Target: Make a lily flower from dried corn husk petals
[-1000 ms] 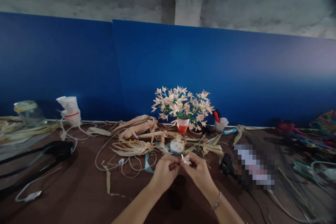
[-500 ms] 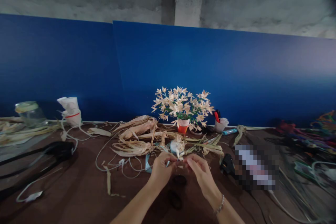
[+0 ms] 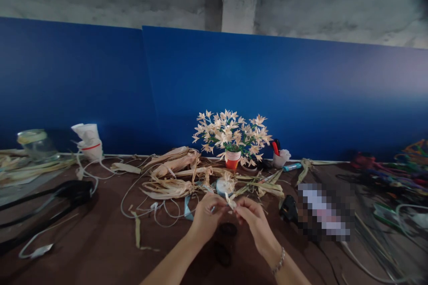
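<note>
A small pale flower (image 3: pixel 230 201), looking like dried corn husk, is pinched between my two hands over the front of the table. My left hand (image 3: pixel 207 216) is closed on its left side, thumb and forefinger together. From the right, my right hand (image 3: pixel 252 216) grips the flower's edge with its fingertips; a chain bracelet is on that wrist. Any stem in the fingers is too small to make out. Just behind the hands are a round roll (image 3: pixel 222 185) and loose dried husks (image 3: pixel 170 187). Farther back, an orange-and-white cup (image 3: pixel 232 159) holds a bunch of similar flowers (image 3: pixel 225 133).
White cable (image 3: pixel 125 196) loops over the brown table at left, near a black-handled tool (image 3: pixel 75 191) and a glass jar (image 3: pixel 37 144). A black-handled device (image 3: pixel 288 208) and a pixelated patch lie right. Colourful strands (image 3: pixel 389 176) pile at far right. A blue panel (image 3: pixel 267 84) stands behind.
The flower between my fingers has turned and now shows more of its pale petals, a little lower. Both hands stay in nearly the same place.
</note>
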`<state>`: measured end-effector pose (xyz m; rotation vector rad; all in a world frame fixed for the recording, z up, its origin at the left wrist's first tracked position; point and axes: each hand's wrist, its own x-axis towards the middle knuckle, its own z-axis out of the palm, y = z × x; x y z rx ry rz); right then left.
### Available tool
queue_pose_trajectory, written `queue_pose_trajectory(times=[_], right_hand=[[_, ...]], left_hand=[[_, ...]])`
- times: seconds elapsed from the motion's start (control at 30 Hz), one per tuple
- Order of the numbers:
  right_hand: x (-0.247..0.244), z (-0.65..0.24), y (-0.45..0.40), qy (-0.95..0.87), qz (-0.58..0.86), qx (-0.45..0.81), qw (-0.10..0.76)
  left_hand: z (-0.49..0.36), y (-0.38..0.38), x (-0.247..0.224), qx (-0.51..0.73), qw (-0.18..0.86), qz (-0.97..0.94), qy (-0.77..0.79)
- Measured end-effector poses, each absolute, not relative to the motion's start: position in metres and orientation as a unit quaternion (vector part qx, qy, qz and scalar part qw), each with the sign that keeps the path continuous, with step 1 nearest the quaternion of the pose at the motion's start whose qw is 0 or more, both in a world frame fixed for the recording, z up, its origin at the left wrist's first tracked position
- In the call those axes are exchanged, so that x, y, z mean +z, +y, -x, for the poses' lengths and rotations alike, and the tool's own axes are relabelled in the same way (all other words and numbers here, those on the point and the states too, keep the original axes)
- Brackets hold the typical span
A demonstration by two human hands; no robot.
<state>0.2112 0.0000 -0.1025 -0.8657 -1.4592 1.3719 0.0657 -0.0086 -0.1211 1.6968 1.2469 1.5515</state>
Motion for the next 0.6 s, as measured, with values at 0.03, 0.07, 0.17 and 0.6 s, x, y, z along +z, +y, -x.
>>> queue_pose_trajectory(times=[0.03,0.07,0.17,0.6], right_hand=[[-0.1018,-0.2114,0.0002,-0.589,0.351,0.563,0.462],[-0.1013,-0.2116,0.0004,-0.587,0.350,0.567,0.460],[-0.0996,-0.2126,0.0006,-0.588,0.349,0.575,0.449],[-0.0959,-0.2152,0.0014,-0.584,0.383,0.528,0.484]], left_hand=[[-0.0654,-0.0083,-0.1219,0.575,0.270,-0.623,0.456],[-0.0651,-0.0078,-0.1226,0.575,0.277,-0.622,0.453],[-0.0641,-0.0068,-0.1233,0.572,0.281,-0.630,0.443],[-0.0620,-0.0045,-0.1250,0.523,0.201,-0.702,0.440]])
